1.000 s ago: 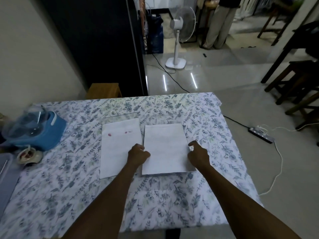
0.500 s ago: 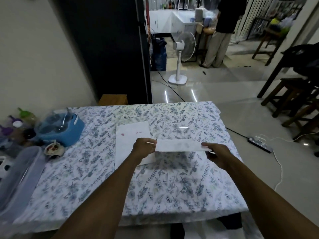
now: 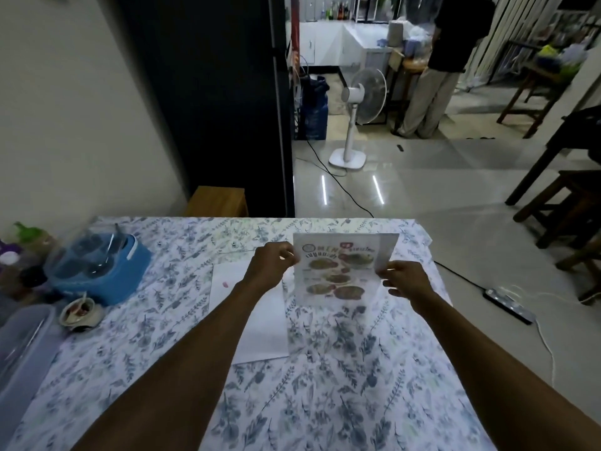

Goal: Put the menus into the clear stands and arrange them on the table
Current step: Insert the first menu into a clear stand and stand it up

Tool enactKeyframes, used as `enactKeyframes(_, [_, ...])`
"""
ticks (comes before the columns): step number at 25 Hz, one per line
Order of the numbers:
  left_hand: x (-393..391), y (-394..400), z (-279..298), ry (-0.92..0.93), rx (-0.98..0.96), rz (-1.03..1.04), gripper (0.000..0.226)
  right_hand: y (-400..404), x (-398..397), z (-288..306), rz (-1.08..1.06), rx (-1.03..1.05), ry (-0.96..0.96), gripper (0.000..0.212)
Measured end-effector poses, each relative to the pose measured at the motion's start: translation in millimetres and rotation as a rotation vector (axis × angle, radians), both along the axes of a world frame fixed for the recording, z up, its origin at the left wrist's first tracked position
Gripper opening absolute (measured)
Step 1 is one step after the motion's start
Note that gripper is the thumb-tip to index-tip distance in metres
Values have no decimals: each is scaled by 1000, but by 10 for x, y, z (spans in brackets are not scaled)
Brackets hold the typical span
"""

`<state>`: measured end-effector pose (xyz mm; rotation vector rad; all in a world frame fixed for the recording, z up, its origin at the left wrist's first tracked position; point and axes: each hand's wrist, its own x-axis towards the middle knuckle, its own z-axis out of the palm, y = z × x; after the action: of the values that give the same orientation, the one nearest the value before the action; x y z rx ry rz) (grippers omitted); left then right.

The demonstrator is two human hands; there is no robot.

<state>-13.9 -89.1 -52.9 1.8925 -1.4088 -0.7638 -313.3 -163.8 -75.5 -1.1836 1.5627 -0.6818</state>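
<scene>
A printed menu [image 3: 336,268] with pictures of dishes is held upright above the table, its printed side facing me. My left hand [image 3: 270,266] pinches its left edge and my right hand [image 3: 405,279] pinches its right edge, which curls forward. A second sheet [image 3: 257,317] lies face down on the floral tablecloth [image 3: 341,385], white with a small pink mark, just left of the raised menu. A faint clear panel shows below the raised menu; I cannot tell whether it is a stand.
At the table's left stand a blue container with a clear lid [image 3: 97,265], a small bowl [image 3: 79,312] and a clear plastic box [image 3: 22,346]. Beyond the table are a wooden stool [image 3: 218,200], a white fan [image 3: 356,118], a standing person [image 3: 435,66] and a power strip [image 3: 509,304].
The right-hand sheet was lying flat on the table; both hands took it by its edges, lifted it and turned it upright so that its printed side faces me.
</scene>
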Motion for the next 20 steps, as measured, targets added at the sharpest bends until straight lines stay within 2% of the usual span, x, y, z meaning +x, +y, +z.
enactKeyframes(3, [28, -293, -91, -56, -21, 51, 17, -304, 80, -126, 76, -45, 155, 20])
enactKeyframes(8, [97, -499, -207, -155, -52, 73, 21, -588, 137, -202, 247, -115, 362, 23])
enactKeyframes(14, [100, -495, -324, -134, -48, 101, 18, -657, 156, -233, 340, -138, 553, 22])
enactKeyframes(20, [9, -397, -261, -16, -18, 128, 19, -533, 232, -164, 301, -140, 638, 25])
